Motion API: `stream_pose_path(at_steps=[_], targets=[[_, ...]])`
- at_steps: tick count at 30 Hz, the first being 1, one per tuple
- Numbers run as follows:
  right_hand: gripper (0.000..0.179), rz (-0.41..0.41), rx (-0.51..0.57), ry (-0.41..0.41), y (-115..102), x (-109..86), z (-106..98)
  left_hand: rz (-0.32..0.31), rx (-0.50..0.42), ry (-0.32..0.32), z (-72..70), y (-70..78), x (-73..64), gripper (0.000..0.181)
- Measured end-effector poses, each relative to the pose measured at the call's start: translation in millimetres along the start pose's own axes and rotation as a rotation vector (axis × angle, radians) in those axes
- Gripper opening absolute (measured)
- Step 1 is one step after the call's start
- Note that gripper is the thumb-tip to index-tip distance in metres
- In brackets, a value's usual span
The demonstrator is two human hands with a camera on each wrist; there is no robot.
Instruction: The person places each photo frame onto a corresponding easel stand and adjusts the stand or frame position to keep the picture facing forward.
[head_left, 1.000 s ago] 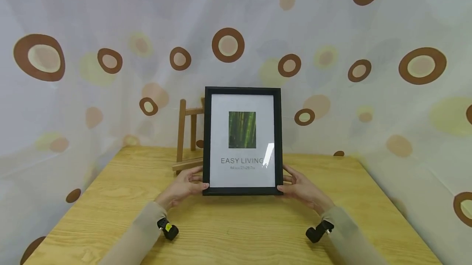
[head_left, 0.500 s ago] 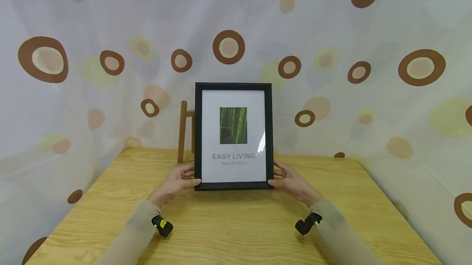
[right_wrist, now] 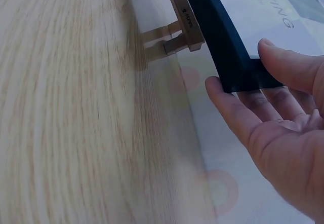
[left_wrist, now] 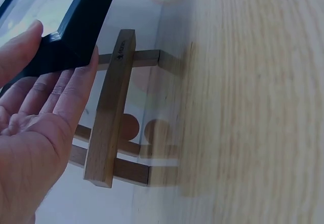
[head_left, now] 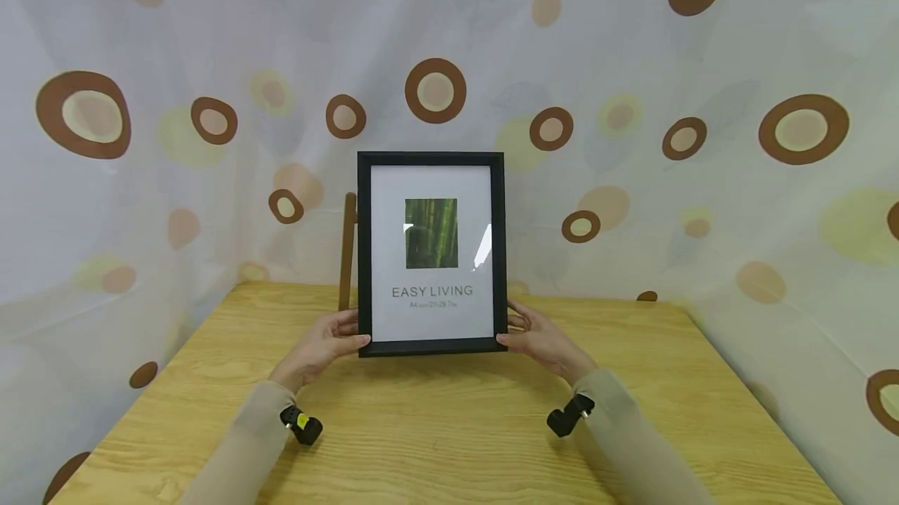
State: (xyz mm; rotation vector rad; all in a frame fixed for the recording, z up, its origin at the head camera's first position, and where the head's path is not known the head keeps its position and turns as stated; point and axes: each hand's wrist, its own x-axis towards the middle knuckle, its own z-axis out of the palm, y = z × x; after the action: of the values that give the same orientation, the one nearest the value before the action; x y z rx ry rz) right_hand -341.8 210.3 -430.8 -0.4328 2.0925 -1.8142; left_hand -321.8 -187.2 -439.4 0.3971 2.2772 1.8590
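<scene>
Pinching the picture frame (head_left: 431, 255) at its seven and five o'clock corners, left hand (head_left: 319, 345) and right hand (head_left: 544, 343) have thumbs in front, fingers behind; forearms (head_left: 242, 442) slant toward one and eleven.

one frame (head_left: 431, 254), one easel (left_wrist: 112, 110)

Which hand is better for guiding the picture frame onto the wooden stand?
Probably the left hand, slightly: in the head view, the wooden stand peeks out on its side. The right hand grips the picture frame too, so both should help.
</scene>
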Motion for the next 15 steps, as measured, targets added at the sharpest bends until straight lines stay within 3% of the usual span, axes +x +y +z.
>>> stream_pose_path(at_steps=[7,15], targets=[[0.085,0.008,-0.017,0.016,-5,9.0,6,-0.020,0.003,0.005,-9.5,0.6,-2.4,0.079],[0.083,-0.033,-0.020,0.036,-10,21.7,14,0.000,0.014,0.052,-18.3,-0.3,2.5,0.074]])
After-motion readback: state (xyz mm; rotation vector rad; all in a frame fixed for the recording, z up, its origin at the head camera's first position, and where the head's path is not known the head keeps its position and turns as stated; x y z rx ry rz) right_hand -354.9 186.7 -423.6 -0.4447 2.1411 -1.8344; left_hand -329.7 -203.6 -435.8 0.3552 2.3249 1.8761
